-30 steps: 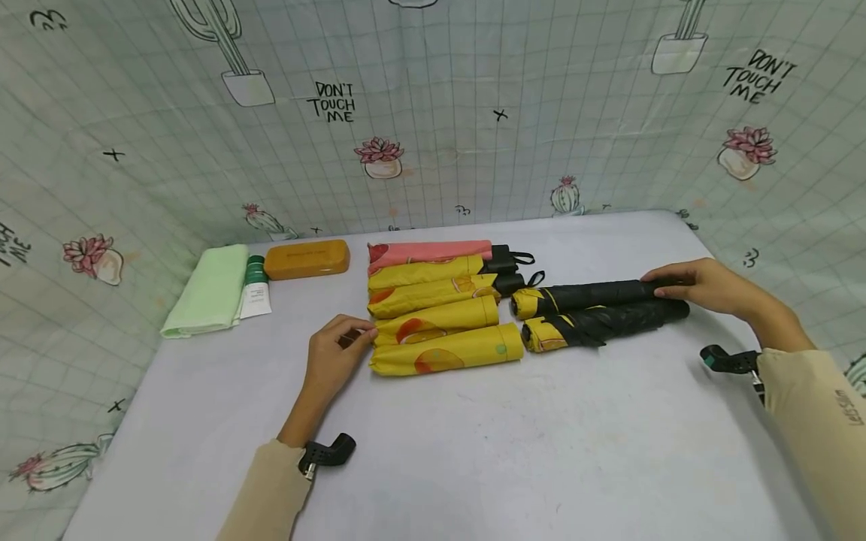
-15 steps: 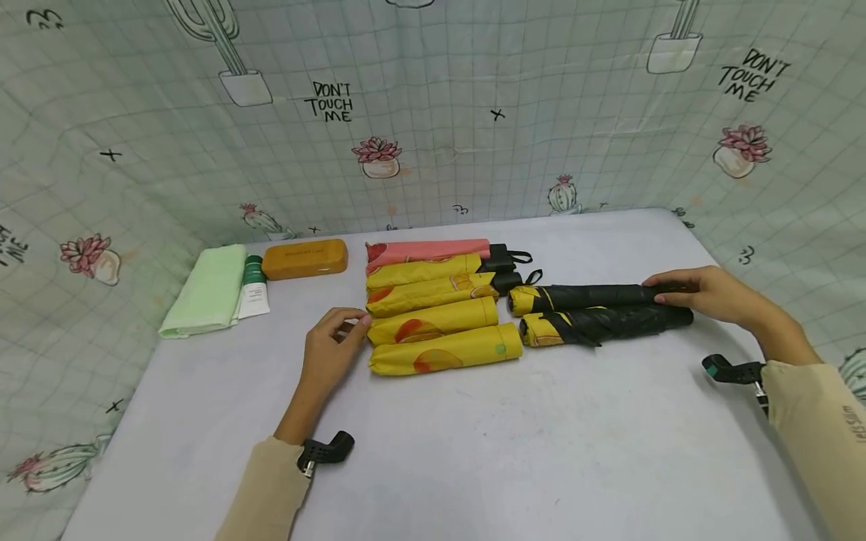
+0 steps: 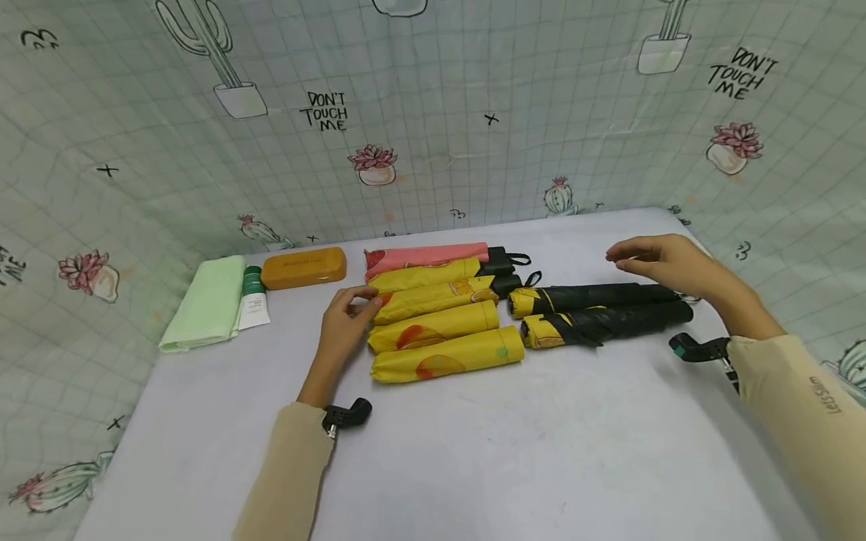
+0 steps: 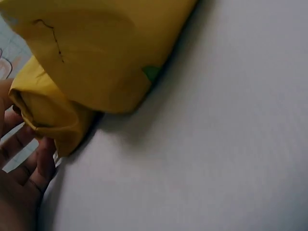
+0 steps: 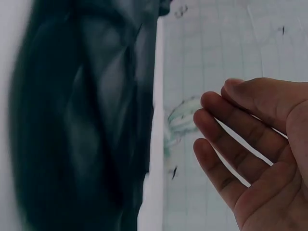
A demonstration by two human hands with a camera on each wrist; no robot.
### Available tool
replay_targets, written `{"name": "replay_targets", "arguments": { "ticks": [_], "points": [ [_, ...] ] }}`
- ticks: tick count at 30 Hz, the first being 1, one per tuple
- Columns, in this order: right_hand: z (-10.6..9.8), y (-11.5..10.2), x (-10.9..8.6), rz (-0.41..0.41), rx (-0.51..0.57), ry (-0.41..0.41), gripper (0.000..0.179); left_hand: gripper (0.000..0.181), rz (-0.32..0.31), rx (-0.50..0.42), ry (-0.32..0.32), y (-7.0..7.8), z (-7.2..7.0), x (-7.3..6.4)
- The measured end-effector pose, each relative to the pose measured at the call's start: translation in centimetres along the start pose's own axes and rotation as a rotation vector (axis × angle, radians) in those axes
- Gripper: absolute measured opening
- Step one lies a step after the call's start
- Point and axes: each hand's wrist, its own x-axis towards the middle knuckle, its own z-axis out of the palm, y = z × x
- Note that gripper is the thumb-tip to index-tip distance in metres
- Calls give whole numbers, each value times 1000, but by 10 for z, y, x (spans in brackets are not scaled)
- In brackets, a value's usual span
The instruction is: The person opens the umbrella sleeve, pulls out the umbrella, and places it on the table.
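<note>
Folded umbrellas lie in a row on the white table. A pink umbrella [image 3: 433, 257] is at the back, then a yellow umbrella [image 3: 433, 275] and a second yellow umbrella [image 3: 443, 298], each with a black handle. Nearer lie two yellow umbrellas with no handle showing, the middle one [image 3: 440, 327] and the front one [image 3: 467, 355]. My left hand [image 3: 343, 323] has fingertips at the left end of the second yellow umbrella. To the right lie two black-and-yellow rolled umbrellas, a rear one [image 3: 588, 297] and a front one [image 3: 616, 324]. My right hand [image 3: 670, 263], holding nothing, hovers by the rear one.
At the back left lie a light green folded cloth [image 3: 206, 300], a white tube with a green cap [image 3: 253, 297] and an orange-brown case [image 3: 304, 268]. A patterned curtain [image 3: 433, 113] hangs behind the table [image 3: 514, 451].
My left hand has moved from the left end of the middle yellow umbrella back to the one behind it. My right hand has left the end of the rear black-and-yellow umbrella, rising back and left.
</note>
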Motion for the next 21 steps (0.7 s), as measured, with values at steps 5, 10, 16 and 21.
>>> {"name": "replay_targets", "arguments": {
  "ticks": [5, 10, 16, 21],
  "points": [
    [18, -29, 20, -58, 63, -27, 30, 27, 34, -17, -25, -1, 2, 4],
    [27, -48, 40, -123, 112, -65, 30, 36, 36, -100, -137, 2, -14, -2],
    [38, -60, 57, -182, 112, -148, 32, 39, 14, -185, -170, 4, -15, -4],
    [50, -66, 68, -217, 97, -200, 34, 30, 54, -129, -85, -8, -8, -1]
  ]
}}
